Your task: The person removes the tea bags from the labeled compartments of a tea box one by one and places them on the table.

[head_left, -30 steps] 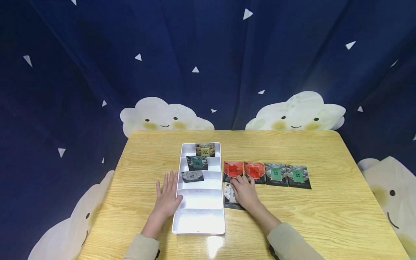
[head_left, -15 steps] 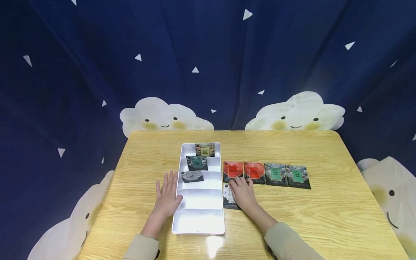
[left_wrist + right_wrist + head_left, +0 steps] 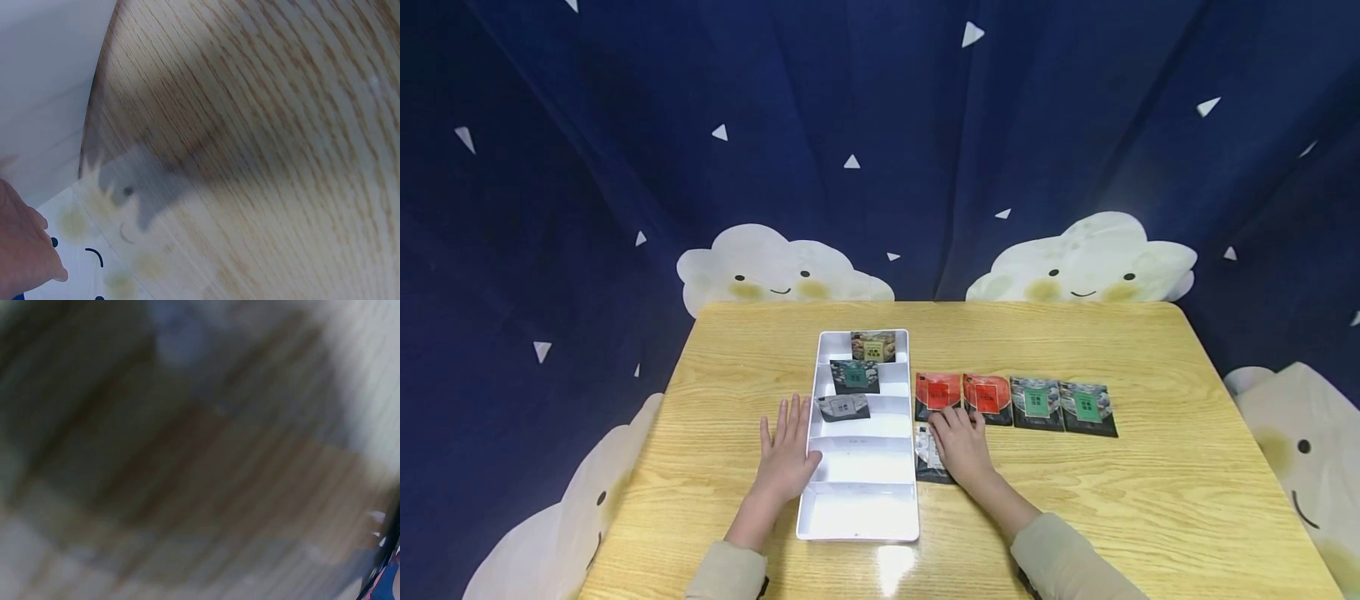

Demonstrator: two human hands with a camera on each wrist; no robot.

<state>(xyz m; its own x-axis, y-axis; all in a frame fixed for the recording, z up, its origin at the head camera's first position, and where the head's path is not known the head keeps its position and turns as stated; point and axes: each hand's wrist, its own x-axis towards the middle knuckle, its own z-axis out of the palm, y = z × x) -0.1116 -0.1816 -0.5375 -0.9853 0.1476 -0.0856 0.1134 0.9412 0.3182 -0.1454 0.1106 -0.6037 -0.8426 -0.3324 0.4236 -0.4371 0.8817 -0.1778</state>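
Note:
My left hand [image 3: 787, 460] lies flat with fingers straight along the left side of a white divided tray [image 3: 859, 533], thumb over its rim. In the left wrist view the left hand [image 3: 25, 247] shows beside the tray's pale wall [image 3: 44, 100]. My right hand [image 3: 962, 443] rests on a grey-and-white sachet [image 3: 928, 468] right of the tray and covers its right part. The fingertips reach the lower edges of two red sachets [image 3: 938, 393]. The right wrist view is mostly blurred.
Two green-labelled sachets [image 3: 1036, 403] continue the row to the right of the red ones. Three sachets stand tilted in the tray: a brown one [image 3: 873, 347], a dark green one [image 3: 855, 377] and a grey one [image 3: 844, 407]. A blue curtain [image 3: 880, 200] hangs behind the table.
The right hand and the grey-and-white sachet under it have shifted slightly left, closer to the tray, and the sachet sits straighter. The left hand and the tray have stayed in place.

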